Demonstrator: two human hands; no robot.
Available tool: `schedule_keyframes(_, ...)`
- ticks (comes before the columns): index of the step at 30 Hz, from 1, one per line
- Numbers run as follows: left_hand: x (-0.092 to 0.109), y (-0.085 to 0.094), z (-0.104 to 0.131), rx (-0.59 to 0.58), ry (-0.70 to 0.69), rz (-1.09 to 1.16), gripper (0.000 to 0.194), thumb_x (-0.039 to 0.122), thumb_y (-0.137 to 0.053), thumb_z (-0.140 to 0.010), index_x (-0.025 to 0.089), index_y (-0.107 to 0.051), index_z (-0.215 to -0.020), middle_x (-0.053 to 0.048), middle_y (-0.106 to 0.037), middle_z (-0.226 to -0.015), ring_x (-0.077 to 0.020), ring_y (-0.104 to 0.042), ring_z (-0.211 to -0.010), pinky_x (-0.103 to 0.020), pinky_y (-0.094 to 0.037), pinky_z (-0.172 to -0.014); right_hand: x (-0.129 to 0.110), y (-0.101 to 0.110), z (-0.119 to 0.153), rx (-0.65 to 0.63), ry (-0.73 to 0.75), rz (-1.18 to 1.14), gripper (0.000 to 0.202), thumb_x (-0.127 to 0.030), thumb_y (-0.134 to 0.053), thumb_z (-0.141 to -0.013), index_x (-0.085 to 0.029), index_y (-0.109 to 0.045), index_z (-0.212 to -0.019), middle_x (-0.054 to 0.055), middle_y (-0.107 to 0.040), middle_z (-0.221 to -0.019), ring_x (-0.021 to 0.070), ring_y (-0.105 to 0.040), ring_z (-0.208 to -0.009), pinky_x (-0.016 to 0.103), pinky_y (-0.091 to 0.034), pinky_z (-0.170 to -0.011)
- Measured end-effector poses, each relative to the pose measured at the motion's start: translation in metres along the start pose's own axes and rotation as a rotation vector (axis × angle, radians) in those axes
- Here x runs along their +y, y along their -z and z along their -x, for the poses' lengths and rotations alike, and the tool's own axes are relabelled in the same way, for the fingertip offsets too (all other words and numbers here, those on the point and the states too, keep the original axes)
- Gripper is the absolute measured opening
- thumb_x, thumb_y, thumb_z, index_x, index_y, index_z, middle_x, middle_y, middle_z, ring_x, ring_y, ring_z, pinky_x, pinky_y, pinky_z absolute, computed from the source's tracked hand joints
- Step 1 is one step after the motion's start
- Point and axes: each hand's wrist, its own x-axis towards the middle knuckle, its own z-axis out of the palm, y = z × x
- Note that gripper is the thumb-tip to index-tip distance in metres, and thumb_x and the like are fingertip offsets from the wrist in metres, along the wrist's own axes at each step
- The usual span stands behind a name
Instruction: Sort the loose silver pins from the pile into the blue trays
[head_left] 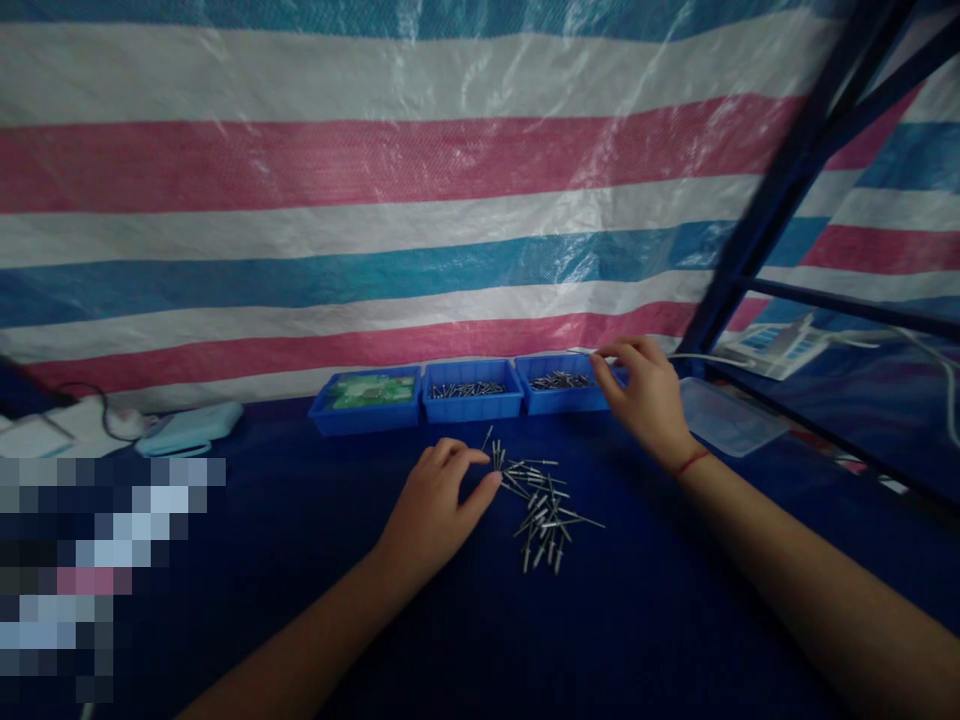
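A loose pile of silver blind rivets [544, 510] lies on the dark blue table top. My left hand [439, 500] is at the pile's left edge, thumb and forefinger apart, close to a few rivets; whether the tips touch them I cannot tell. My right hand [645, 395] is raised over the right-hand blue bin [566, 400], which holds more rivets. Its thumb and forefinger are pinched, and a thin rivet pin sticks out to the left of them. The middle blue bin [472, 405] also contains rivets.
A left blue bin [367, 418] holds green-and-clear plastic packets. A clear plastic lid [727, 415] lies at the right, near a dark metal frame [780, 200]. A light blue case [191, 428] lies at the back left. A striped plastic sheet [337, 160] hangs behind.
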Motion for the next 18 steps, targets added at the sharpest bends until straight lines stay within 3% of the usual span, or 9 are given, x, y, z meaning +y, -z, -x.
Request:
schedule_keyframes(3,-0.006,-0.001,0.001,-0.083,-0.041,-0.161,0.020,0.032,-0.055,-0.085,0.019,-0.064,-0.098,-0.007,-0.058,-0.101,-0.0246,-0.054,-0.094,-0.042,-0.043,-0.083,0.024,-0.010,0.001,-0.086,-0.107,0.150,0.028,-0.036,-0.052,-0.081,-0.014,-0.067,-0.093,0.015,-0.059,-0.099,0.0305,-0.055,-0.092,0.048,-0.044,-0.076)
schedule_keyframes(6,-0.007,-0.001,0.002,-0.116,-0.061,-0.214,0.017,0.026,-0.051,-0.088,0.021,-0.066,-0.092,-0.005,-0.059,-0.098,-0.0220,-0.056,-0.090,-0.039,-0.044,-0.079,0.025,-0.013,0.006,-0.093,-0.119,0.142,0.030,-0.035,-0.052,-0.081,-0.015,-0.066,-0.097,0.016,-0.059,-0.102,0.0322,-0.053,-0.096,0.049,-0.044,-0.076)
schedule_keyframes(12,-0.002,-0.003,0.003,-0.097,-0.049,-0.299,0.021,0.023,-0.044,-0.091,0.019,-0.065,-0.090,-0.005,-0.058,-0.093,-0.0216,-0.056,-0.086,-0.037,-0.045,-0.075,-0.008,-0.004,0.010,-0.199,-0.002,-0.064,0.021,-0.029,-0.052,-0.081,-0.015,-0.065,-0.090,0.014,-0.061,-0.097,0.0288,-0.055,-0.095,0.047,-0.043,-0.083)
schedule_keyframes(16,-0.003,-0.005,0.002,-0.041,-0.047,-0.268,0.021,0.022,-0.040,-0.092,0.017,-0.060,-0.090,-0.007,-0.056,-0.097,-0.0215,-0.056,-0.087,-0.038,-0.046,-0.077,-0.040,0.007,0.019,-0.405,0.173,-0.266,0.015,-0.024,-0.050,-0.084,-0.018,-0.063,-0.079,0.005,-0.065,-0.086,0.0169,-0.060,-0.083,0.031,-0.046,-0.080)
schedule_keyframes(18,-0.004,-0.006,0.002,-0.004,-0.057,-0.215,0.019,0.021,-0.040,-0.092,0.017,-0.058,-0.089,-0.007,-0.054,-0.098,-0.0212,-0.055,-0.089,-0.039,-0.046,-0.080,-0.057,0.012,0.026,-0.522,0.288,-0.374,0.014,-0.026,-0.052,-0.085,-0.018,-0.063,-0.086,0.005,-0.065,-0.090,0.0158,-0.059,-0.087,0.030,-0.046,-0.081)
